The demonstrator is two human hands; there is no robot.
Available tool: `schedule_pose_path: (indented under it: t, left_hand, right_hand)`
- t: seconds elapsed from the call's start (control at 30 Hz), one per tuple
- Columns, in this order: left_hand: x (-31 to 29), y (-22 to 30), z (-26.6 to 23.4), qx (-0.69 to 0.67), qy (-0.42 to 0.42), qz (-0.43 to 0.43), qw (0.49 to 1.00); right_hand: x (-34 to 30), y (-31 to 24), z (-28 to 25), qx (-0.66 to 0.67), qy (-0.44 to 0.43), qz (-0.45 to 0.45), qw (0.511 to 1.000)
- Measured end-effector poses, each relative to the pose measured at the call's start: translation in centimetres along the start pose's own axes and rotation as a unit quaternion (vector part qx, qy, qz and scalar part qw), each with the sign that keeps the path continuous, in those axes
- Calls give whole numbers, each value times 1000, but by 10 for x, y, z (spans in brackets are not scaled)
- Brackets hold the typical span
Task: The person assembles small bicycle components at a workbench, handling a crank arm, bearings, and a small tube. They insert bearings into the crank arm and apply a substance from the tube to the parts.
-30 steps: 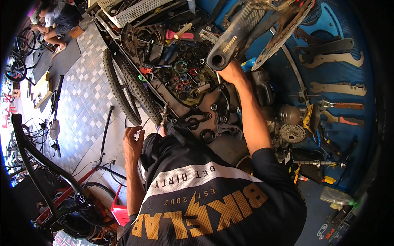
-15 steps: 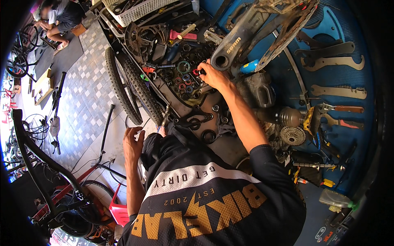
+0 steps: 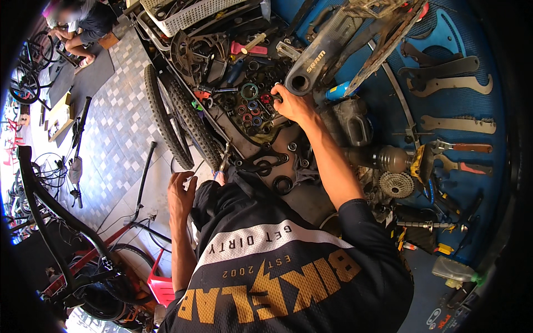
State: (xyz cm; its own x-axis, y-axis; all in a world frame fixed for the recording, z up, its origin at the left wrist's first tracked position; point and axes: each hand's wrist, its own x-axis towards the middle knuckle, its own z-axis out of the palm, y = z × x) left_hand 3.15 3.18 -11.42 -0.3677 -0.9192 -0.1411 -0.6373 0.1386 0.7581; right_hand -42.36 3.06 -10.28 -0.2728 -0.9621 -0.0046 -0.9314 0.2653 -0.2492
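My right hand (image 3: 291,105) reaches in among the small bike parts, just below the hollow end of a dark crank arm (image 3: 312,65). Its fingers are bent together at the tips, and whatever they pinch is hidden or too small to name. Just left of the fingertips lies a red ring (image 3: 266,98), beside a green ring (image 3: 249,90) and several small bearings and spacers (image 3: 256,112). My left hand (image 3: 180,194) hangs low at my left side, near the bike tyres. Its fingers are loosely bent and apart, with nothing visible in them.
Two knobby tyres (image 3: 191,122) stand left of the parts. Wrenches (image 3: 455,84) hang on the blue panel at right, above a cassette (image 3: 396,184). A white basket (image 3: 191,16) is at the back; a bike frame (image 3: 61,222) stands left. Another person (image 3: 89,28) sits far left.
My right hand has shifted slightly right and its fingers have drawn in, so the red ring beside them shows more fully. My left hand stays where it was.
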Motion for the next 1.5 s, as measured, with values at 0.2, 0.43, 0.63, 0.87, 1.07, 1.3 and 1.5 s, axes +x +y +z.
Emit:
schedule_pose_path:
  t: [0.2, 0.43, 0.63, 0.87, 1.07, 1.3, 1.5]
  left_hand:
    - [3, 0, -2, 3, 14, 15, 1000]
    - [5, 8, -2, -5, 16, 32, 999]
    - [14, 31, 1, -20, 2, 57, 998]
    - [24, 54, 1, -28, -3, 91, 995]
    - [29, 69, 7, -38, -16, 135, 990]
    - [28, 82, 15, -40, -54, 131, 989]
    - [29, 86, 22, -37, -65, 156, 985]
  right_hand:
    - [8, -1, 22, 94, 52, -27, 994]
    - [-8, -11, -3, 451, 55, 59, 889]
    - [-54, -58, -58, 604, 65, 22, 794]
    - [-78, -81, -88, 595, 83, 5, 800]
    - [-93, -89, -96, 576, 106, -6, 810]
    - [-104, -100, -110, 474, 157, -79, 863]
    - [-107, -105, -115, 426, 175, -90, 883]
